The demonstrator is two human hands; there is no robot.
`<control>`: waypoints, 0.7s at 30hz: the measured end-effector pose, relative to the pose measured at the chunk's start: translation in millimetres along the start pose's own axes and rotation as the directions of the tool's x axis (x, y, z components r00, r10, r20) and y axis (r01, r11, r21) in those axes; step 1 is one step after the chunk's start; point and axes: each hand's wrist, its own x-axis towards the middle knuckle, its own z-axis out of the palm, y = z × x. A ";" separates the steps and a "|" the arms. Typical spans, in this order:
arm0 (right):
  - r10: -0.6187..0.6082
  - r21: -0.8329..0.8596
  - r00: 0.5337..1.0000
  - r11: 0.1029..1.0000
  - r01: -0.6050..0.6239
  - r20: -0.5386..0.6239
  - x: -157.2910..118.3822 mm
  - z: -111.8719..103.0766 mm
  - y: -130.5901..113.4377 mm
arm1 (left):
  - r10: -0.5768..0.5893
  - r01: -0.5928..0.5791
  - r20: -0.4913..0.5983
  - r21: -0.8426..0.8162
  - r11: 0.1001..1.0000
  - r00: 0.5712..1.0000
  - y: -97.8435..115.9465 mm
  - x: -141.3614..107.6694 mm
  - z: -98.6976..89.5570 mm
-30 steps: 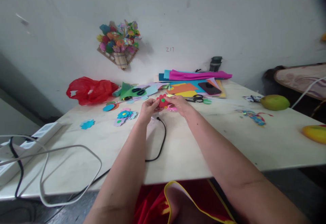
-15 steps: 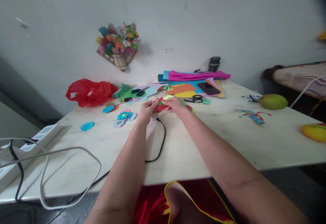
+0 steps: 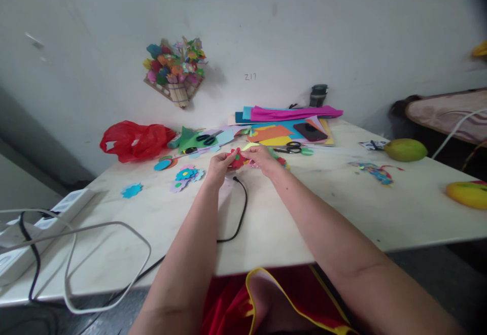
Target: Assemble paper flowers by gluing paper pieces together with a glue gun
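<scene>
A red paper flower [image 3: 237,160] with a green centre is held up between my two hands, over the middle of the table [image 3: 289,223]. My left hand [image 3: 220,166] pinches its left edge. On the opposite side, the fingers of my right hand [image 3: 261,157] are closed on it too. More coloured paper pieces peek out behind my right hand, partly covered. To the left lie blue and lilac paper flowers [image 3: 186,174] with round centres, and a plain blue flower shape [image 3: 132,190]. Blue and orange paper circles [image 3: 163,165] are stacked near them.
Scissors [image 3: 292,147] lie behind my right hand, another pair [image 3: 209,137] on green paper. Coloured sheets [image 3: 270,133] and a phone [image 3: 310,132] are at the back. A red plastic bag [image 3: 137,142], a power strip [image 3: 57,218], a black cable [image 3: 245,203] and a mango [image 3: 406,150] surround the work.
The camera view has shifted slightly. Both hands stay on the red flower; its green centre shows less clearly now.
</scene>
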 end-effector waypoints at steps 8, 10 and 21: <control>-0.009 -0.033 1.000 0.999 0.008 -0.020 -3.6 2.8 -4.5 | 0.014 -0.013 -0.053 0.018 1.000 0.998 2.6 -2.1 3.7; -0.006 -0.046 0.999 0.999 0.005 -0.037 -2.6 3.1 -4.2 | 0.031 -0.031 -0.046 0.009 0.999 0.998 2.2 -2.3 3.3; -0.008 -0.025 1.000 1.000 0.007 -0.012 -3.2 3.3 -3.6 | 0.071 -0.070 -0.076 0.027 0.997 0.995 0.0 -0.3 1.9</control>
